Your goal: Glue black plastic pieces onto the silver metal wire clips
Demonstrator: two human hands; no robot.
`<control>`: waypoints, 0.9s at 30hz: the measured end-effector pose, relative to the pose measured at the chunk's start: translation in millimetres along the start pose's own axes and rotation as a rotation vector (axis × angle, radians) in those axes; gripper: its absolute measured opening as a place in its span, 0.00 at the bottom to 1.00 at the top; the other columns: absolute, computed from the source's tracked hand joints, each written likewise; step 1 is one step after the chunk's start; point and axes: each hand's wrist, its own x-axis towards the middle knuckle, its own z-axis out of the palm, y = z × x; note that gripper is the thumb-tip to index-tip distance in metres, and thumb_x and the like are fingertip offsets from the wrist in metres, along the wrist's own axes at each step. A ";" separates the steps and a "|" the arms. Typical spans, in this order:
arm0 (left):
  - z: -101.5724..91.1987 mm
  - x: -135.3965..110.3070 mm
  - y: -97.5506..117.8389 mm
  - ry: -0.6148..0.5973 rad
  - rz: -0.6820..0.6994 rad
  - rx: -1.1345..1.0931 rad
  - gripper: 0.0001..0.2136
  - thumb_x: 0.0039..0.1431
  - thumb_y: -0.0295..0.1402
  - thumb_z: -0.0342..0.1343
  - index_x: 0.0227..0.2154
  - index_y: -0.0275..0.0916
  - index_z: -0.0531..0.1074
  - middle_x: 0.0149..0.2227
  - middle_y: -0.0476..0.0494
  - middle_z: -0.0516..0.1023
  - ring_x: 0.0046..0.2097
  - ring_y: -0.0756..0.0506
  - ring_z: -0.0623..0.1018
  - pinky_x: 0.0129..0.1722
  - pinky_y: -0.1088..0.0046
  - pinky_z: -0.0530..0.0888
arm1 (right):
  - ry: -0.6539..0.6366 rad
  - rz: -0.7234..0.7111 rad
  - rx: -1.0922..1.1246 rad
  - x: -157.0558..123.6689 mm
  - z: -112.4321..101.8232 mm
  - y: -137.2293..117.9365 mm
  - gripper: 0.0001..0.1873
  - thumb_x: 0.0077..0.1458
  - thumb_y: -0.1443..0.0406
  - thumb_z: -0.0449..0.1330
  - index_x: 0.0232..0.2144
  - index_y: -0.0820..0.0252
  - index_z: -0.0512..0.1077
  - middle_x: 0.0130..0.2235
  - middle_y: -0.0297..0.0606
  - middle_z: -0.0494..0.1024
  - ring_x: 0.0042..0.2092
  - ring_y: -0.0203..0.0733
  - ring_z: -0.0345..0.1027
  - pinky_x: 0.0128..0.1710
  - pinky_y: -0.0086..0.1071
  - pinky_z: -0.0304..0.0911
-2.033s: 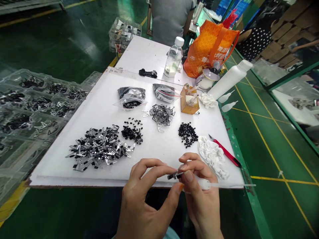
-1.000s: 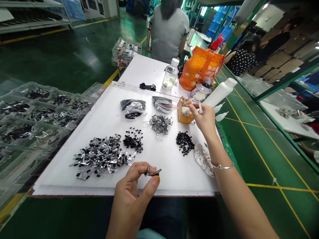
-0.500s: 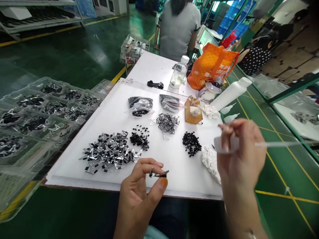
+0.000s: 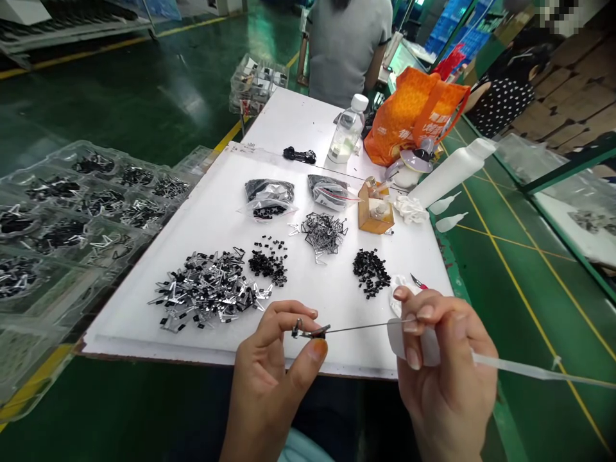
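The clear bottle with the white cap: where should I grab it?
Wrap your hand around the round middle of the clear bottle, below the white cap, and come from the left side. It stands upright, so its wide body fits a hand best. The orange bag sits close on its right, in the way.

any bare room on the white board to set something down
The widest bare patch of the white board lies upper left, between the plastic bags and the big metal pile. A smaller one sits between the two heaps of black pieces, below the bent metal parts. Around the cardboard box it's crowded.
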 end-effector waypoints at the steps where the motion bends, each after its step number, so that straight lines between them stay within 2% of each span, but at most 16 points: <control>1: 0.0 0.4 0.2 0.001 -0.002 0.001 0.03 0.59 0.37 0.69 0.31 0.50 0.81 0.43 0.50 0.75 0.50 0.47 0.74 0.49 0.80 0.70 | 0.013 -0.017 -0.001 3.6 -0.9 0.3 0.12 0.67 0.57 0.64 0.31 0.53 0.79 0.25 0.24 0.73 0.21 0.29 0.54 0.58 0.35 0.64; 2: -0.1 0.7 0.3 0.001 -0.005 0.000 0.03 0.59 0.37 0.69 0.31 0.50 0.81 0.43 0.50 0.75 0.50 0.47 0.74 0.49 0.80 0.70 | 0.044 -0.055 -0.031 10.5 -2.3 1.8 0.13 0.67 0.57 0.63 0.31 0.54 0.78 0.25 0.24 0.73 0.21 0.29 0.54 0.54 0.35 0.67; 4: -0.8 0.9 0.3 0.004 -0.013 0.000 0.03 0.59 0.37 0.69 0.30 0.50 0.81 0.43 0.50 0.75 0.51 0.47 0.74 0.50 0.80 0.70 | 0.150 -0.175 -0.156 34.8 -7.1 9.0 0.13 0.66 0.56 0.63 0.30 0.55 0.77 0.26 0.26 0.74 0.20 0.30 0.53 0.38 0.33 0.67; 5: -1.5 0.7 0.2 0.004 -0.020 0.003 0.03 0.59 0.37 0.69 0.30 0.50 0.81 0.43 0.50 0.75 0.51 0.47 0.74 0.50 0.80 0.70 | 0.228 -0.261 -0.277 51.5 -10.5 14.4 0.14 0.66 0.56 0.62 0.30 0.55 0.76 0.27 0.28 0.74 0.21 0.31 0.55 0.28 0.31 0.60; 6: -2.3 0.3 0.0 0.004 -0.027 0.005 0.04 0.58 0.38 0.70 0.30 0.50 0.81 0.44 0.50 0.75 0.51 0.46 0.74 0.50 0.80 0.71 | 0.280 -0.312 -0.339 70.1 -14.2 20.6 0.12 0.64 0.56 0.63 0.31 0.56 0.77 0.28 0.29 0.75 0.21 0.32 0.56 0.24 0.31 0.52; 8: -4.5 -1.1 -0.3 0.007 -0.044 0.010 0.05 0.58 0.39 0.70 0.30 0.49 0.81 0.45 0.50 0.74 0.52 0.46 0.75 0.50 0.79 0.71 | 0.276 -0.326 -0.428 108.1 -21.9 33.1 0.12 0.61 0.56 0.65 0.32 0.58 0.78 0.29 0.33 0.78 0.23 0.35 0.59 0.25 0.32 0.52; 11: -7.5 -3.1 -0.4 0.004 -0.079 0.016 0.06 0.57 0.41 0.71 0.29 0.49 0.80 0.45 0.49 0.74 0.52 0.45 0.75 0.50 0.78 0.72 | 0.193 -0.372 -0.652 152.6 -29.3 46.8 0.16 0.63 0.53 0.61 0.33 0.59 0.79 0.30 0.37 0.79 0.29 0.41 0.67 0.33 0.37 0.60; 13: -8.6 -3.4 0.0 0.008 -0.093 0.025 0.07 0.57 0.41 0.71 0.29 0.48 0.80 0.45 0.48 0.73 0.53 0.44 0.75 0.50 0.77 0.73 | 0.153 -0.386 -0.745 170.4 -29.8 51.4 0.17 0.64 0.53 0.59 0.33 0.58 0.79 0.31 0.38 0.80 0.33 0.45 0.69 0.39 0.40 0.62; 16: -8.7 -2.9 1.5 0.014 -0.085 0.030 0.07 0.56 0.41 0.71 0.29 0.47 0.80 0.46 0.47 0.73 0.52 0.44 0.76 0.49 0.77 0.73 | 0.043 -0.310 -0.794 181.9 -25.3 53.5 0.11 0.60 0.56 0.64 0.34 0.58 0.80 0.29 0.37 0.78 0.31 0.44 0.65 0.40 0.41 0.61; 17: -8.2 -2.8 2.1 0.010 -0.082 0.031 0.07 0.56 0.41 0.71 0.29 0.47 0.80 0.46 0.47 0.73 0.52 0.44 0.76 0.48 0.77 0.73 | -0.009 -0.269 -0.793 181.0 -23.2 53.3 0.10 0.57 0.58 0.66 0.37 0.58 0.81 0.28 0.35 0.77 0.30 0.42 0.64 0.39 0.40 0.61; 19: -6.2 -3.2 3.7 0.006 -0.072 0.040 0.06 0.57 0.40 0.70 0.29 0.48 0.80 0.45 0.48 0.74 0.51 0.44 0.77 0.48 0.77 0.74 | -0.103 -0.193 -0.757 169.0 -19.0 51.1 0.16 0.54 0.58 0.69 0.45 0.57 0.81 0.27 0.31 0.74 0.28 0.40 0.62 0.35 0.37 0.61; 21: -2.5 -4.5 5.7 0.010 -0.040 0.075 0.05 0.57 0.38 0.69 0.29 0.48 0.81 0.43 0.48 0.75 0.49 0.45 0.77 0.48 0.76 0.74 | -0.200 -0.113 -0.692 141.8 -15.8 46.3 0.18 0.59 0.56 0.66 0.49 0.56 0.80 0.27 0.30 0.72 0.27 0.38 0.60 0.30 0.34 0.59; 23: 2.0 -6.2 8.0 0.047 0.031 0.133 0.03 0.58 0.35 0.68 0.29 0.48 0.81 0.42 0.48 0.76 0.48 0.45 0.77 0.49 0.75 0.74 | -0.372 0.031 -0.602 103.4 -14.4 38.8 0.16 0.62 0.52 0.63 0.44 0.54 0.82 0.26 0.30 0.72 0.22 0.34 0.55 0.22 0.31 0.53; 24: 4.0 -7.1 9.0 0.071 0.078 0.168 0.03 0.58 0.33 0.67 0.29 0.49 0.81 0.41 0.48 0.77 0.48 0.45 0.77 0.49 0.75 0.73 | -0.524 0.212 -0.433 82.8 -14.3 34.3 0.16 0.63 0.51 0.63 0.44 0.53 0.83 0.27 0.31 0.73 0.22 0.32 0.54 0.20 0.29 0.50; 25: 5.5 -7.8 9.9 0.079 0.125 0.208 0.05 0.59 0.31 0.65 0.30 0.49 0.81 0.41 0.49 0.77 0.48 0.45 0.77 0.49 0.75 0.73 | -0.628 0.350 -0.278 63.1 -14.3 29.6 0.15 0.64 0.52 0.63 0.43 0.52 0.83 0.29 0.32 0.73 0.23 0.32 0.56 0.20 0.29 0.51; 27: 6.9 -9.3 11.1 0.072 0.212 0.291 0.08 0.59 0.27 0.64 0.32 0.51 0.81 0.41 0.50 0.78 0.48 0.46 0.78 0.49 0.76 0.73 | -0.691 0.421 -0.092 30.7 -14.1 20.2 0.11 0.63 0.54 0.66 0.41 0.49 0.85 0.33 0.34 0.75 0.30 0.35 0.65 0.27 0.29 0.59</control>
